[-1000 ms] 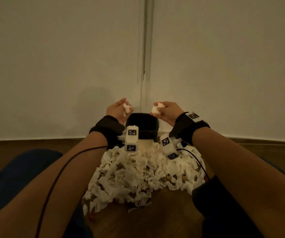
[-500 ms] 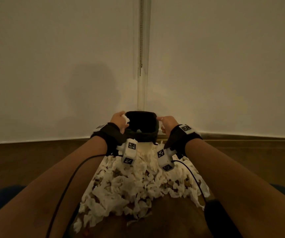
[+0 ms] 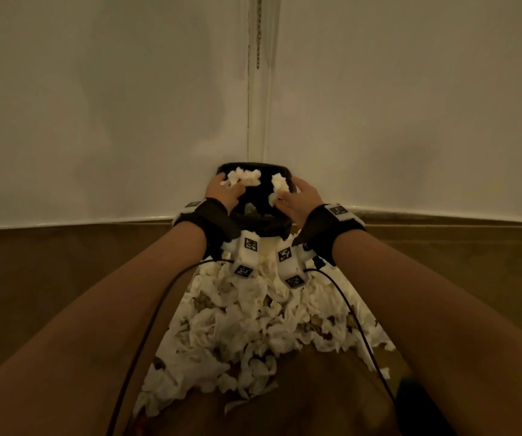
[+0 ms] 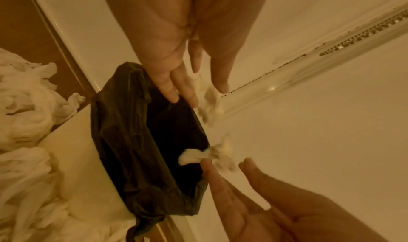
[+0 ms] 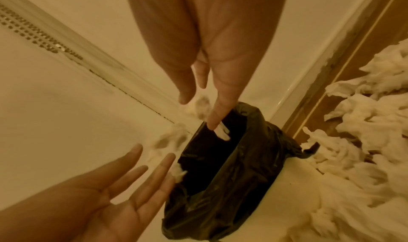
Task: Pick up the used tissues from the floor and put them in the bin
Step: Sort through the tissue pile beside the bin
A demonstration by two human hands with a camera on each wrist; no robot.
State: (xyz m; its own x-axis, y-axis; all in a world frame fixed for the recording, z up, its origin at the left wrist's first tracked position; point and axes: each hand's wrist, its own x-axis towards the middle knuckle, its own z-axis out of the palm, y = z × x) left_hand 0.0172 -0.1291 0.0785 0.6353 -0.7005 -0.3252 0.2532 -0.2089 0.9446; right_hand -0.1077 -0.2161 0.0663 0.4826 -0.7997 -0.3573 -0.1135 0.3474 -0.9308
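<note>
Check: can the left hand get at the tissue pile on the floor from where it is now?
Probably yes. The left hand is open over the bin, tissues falling from it, and the tissue pile lies uncovered just below its forearm; nothing blocks a pull-back and reach down.

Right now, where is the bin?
In the head view the bin, lined with a black bag, stands in the wall corner at centre, between the left hand and right hand, behind the tissue pile.
</note>
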